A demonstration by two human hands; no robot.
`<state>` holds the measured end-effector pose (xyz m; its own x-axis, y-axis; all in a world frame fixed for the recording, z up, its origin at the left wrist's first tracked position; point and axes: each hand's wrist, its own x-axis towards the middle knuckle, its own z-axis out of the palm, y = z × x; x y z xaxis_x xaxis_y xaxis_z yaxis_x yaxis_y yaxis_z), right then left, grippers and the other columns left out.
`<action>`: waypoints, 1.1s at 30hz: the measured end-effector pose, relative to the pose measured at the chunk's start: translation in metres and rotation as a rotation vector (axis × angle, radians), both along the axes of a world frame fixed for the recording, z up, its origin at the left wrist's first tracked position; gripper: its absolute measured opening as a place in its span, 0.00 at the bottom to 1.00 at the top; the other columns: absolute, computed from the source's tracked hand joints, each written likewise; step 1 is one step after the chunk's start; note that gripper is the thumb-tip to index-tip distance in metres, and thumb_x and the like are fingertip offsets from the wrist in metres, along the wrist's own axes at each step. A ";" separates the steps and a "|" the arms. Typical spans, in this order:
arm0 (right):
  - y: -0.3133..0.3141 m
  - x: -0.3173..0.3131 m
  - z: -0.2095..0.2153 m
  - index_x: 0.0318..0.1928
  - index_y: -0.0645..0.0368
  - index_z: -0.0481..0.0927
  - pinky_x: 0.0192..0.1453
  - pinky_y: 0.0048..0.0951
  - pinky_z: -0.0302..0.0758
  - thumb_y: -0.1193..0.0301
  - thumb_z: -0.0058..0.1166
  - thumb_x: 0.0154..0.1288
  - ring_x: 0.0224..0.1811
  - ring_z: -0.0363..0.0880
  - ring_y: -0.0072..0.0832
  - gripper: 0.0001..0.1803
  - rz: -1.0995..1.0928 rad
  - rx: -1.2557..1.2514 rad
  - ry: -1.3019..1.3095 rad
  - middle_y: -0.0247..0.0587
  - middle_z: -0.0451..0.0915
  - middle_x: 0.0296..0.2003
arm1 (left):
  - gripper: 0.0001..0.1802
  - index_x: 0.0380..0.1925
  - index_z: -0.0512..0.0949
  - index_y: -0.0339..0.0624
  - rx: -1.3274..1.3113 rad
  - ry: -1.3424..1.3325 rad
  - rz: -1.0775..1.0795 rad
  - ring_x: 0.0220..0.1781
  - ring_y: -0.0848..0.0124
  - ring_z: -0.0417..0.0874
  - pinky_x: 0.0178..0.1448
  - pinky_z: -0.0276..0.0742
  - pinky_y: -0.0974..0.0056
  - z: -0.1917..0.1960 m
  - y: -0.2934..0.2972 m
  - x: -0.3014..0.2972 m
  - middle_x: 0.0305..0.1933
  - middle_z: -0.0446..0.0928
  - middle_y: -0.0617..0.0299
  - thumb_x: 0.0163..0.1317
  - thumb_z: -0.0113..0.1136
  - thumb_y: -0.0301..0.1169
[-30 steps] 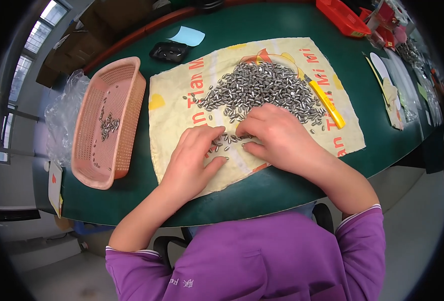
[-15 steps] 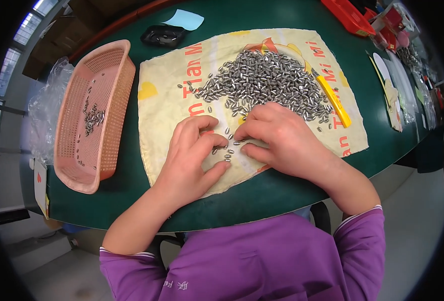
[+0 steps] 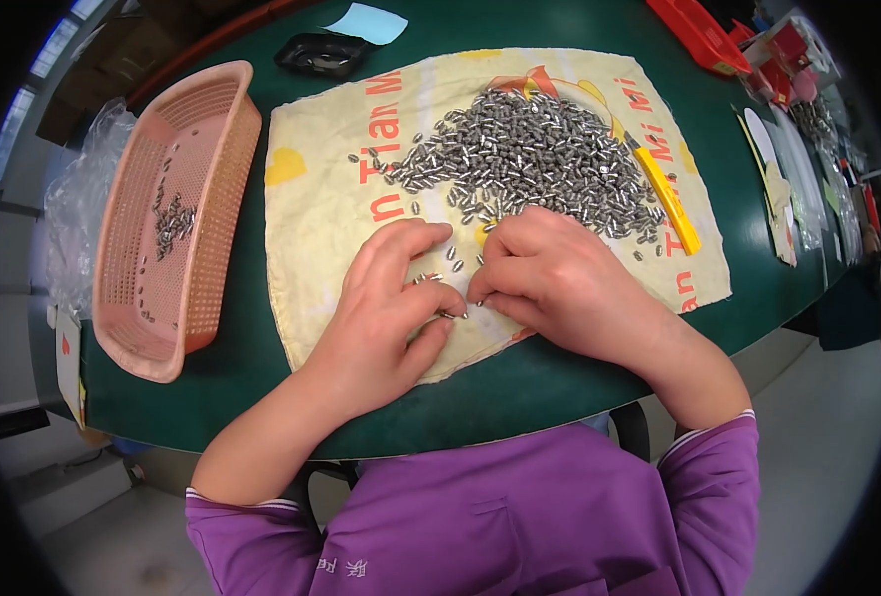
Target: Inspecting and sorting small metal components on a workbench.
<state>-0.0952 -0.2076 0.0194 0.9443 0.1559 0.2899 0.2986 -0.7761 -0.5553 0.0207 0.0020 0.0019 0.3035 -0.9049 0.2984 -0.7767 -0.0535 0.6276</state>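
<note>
A large heap of small, shiny, barrel-shaped metal pieces (image 3: 530, 149) lies on a cream printed cloth (image 3: 311, 228). Nearer to me, below the heap, my left hand (image 3: 386, 303) rests over the cloth with its thumb and index finger bent round small metal pieces at the tips. Facing it, my right hand (image 3: 555, 273) pinches a small metal piece (image 3: 479, 302) between thumb and index finger. Several loose pieces lie between and under the hands, partly covered by my fingers. A yellow utility knife (image 3: 669, 199) lies along the right side of the heap.
A pink plastic basket (image 3: 232, 179) with some metal pieces in it stands on the green table (image 3: 440, 412) at left, beside clear plastic wrap (image 3: 87, 219). Behind are a black tray (image 3: 323, 55) and a pale blue paper (image 3: 369, 22). A red tray (image 3: 699, 38) sits at far right.
Both hands have closed in on the loose pieces. The right thumb and index finger have come together on a piece, and the left fingertips have moved slightly right and nearer to me.
</note>
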 end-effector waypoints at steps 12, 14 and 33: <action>0.005 0.003 -0.008 0.35 0.53 0.85 0.48 0.39 0.77 0.78 0.68 0.53 0.43 0.78 0.38 0.08 0.032 0.064 -0.052 0.35 0.77 0.36 | 0.16 0.38 0.78 0.43 0.009 -0.014 0.103 0.72 0.41 0.67 0.71 0.67 0.44 0.000 -0.001 -0.007 0.70 0.66 0.44 0.48 0.72 0.23; 0.004 0.002 -0.006 0.36 0.54 0.84 0.50 0.41 0.77 0.76 0.66 0.55 0.45 0.78 0.40 0.07 0.011 0.078 -0.027 0.36 0.77 0.37 | 0.16 0.38 0.78 0.44 0.028 -0.035 0.105 0.73 0.40 0.66 0.72 0.65 0.43 0.001 0.000 -0.007 0.70 0.66 0.44 0.49 0.72 0.23; 0.006 -0.002 -0.004 0.32 0.54 0.82 0.50 0.41 0.74 0.70 0.71 0.51 0.45 0.77 0.38 0.10 0.011 -0.012 0.032 0.37 0.76 0.36 | 0.14 0.33 0.76 0.42 0.089 -0.039 0.100 0.73 0.40 0.65 0.72 0.64 0.43 0.006 0.004 -0.012 0.70 0.66 0.43 0.51 0.73 0.25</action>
